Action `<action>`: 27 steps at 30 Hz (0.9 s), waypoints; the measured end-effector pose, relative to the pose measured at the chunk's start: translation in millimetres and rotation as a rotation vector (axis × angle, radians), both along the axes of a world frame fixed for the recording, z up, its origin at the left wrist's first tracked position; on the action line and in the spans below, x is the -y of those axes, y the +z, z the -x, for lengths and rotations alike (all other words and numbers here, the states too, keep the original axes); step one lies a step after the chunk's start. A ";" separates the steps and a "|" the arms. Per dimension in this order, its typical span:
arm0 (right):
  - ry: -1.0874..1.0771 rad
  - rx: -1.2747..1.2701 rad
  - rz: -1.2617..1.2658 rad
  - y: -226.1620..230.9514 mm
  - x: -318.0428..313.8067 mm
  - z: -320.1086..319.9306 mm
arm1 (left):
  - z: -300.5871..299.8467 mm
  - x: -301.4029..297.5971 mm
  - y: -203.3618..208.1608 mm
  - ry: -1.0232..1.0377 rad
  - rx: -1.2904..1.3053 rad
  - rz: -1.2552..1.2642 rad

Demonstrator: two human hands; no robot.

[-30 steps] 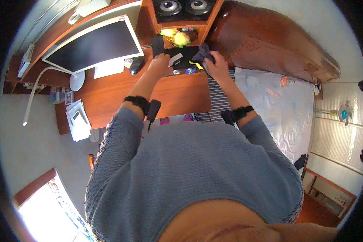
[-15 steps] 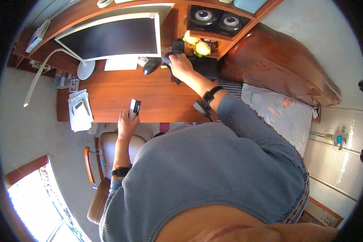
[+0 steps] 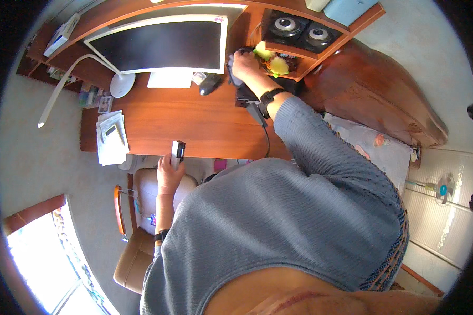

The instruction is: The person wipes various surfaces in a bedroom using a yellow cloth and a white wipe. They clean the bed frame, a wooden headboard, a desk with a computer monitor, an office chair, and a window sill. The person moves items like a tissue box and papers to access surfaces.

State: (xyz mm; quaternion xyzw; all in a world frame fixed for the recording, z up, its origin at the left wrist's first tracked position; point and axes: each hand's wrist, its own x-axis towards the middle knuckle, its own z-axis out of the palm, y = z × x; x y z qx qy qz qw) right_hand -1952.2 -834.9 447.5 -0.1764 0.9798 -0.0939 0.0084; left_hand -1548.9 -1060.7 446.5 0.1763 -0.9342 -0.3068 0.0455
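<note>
My left hand (image 3: 168, 169) holds a small black-and-white device (image 3: 177, 151) upright just over the front edge of the wooden desk (image 3: 194, 123). My right hand (image 3: 245, 64) reaches far across the desk to a low shelf, its fingers curled on a dark object (image 3: 231, 69) next to yellow-green toys (image 3: 270, 62). What the dark object is cannot be made out. A black band with a hanging strap (image 3: 263, 105) sits on my right wrist.
A wide monitor (image 3: 163, 44) stands at the back of the desk with a black mouse (image 3: 210, 84) beside it. Two speakers (image 3: 297, 29) sit on the shelf. A white lamp (image 3: 115, 84), papers (image 3: 110, 137), a tan chair (image 3: 136, 236) and a bed (image 3: 373, 144) surround me.
My left hand has come back from the shelf to the desk's front edge, holding the small device. My right hand stays at the shelf. The view has shifted toward the desk.
</note>
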 end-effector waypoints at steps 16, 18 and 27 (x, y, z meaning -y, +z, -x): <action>-0.254 0.009 0.053 3.7 -200.3 -100.1 | 83.1 -18.4 1.6 -0.263 -0.016 -0.033; -0.293 0.023 0.020 0.0 -195.3 -92.0 | 93.2 -30.7 5.0 -0.323 -0.018 -0.007; 0.245 -0.141 0.011 -1.5 -162.2 -114.5 | 175.5 -94.0 33.7 -0.543 -0.120 0.025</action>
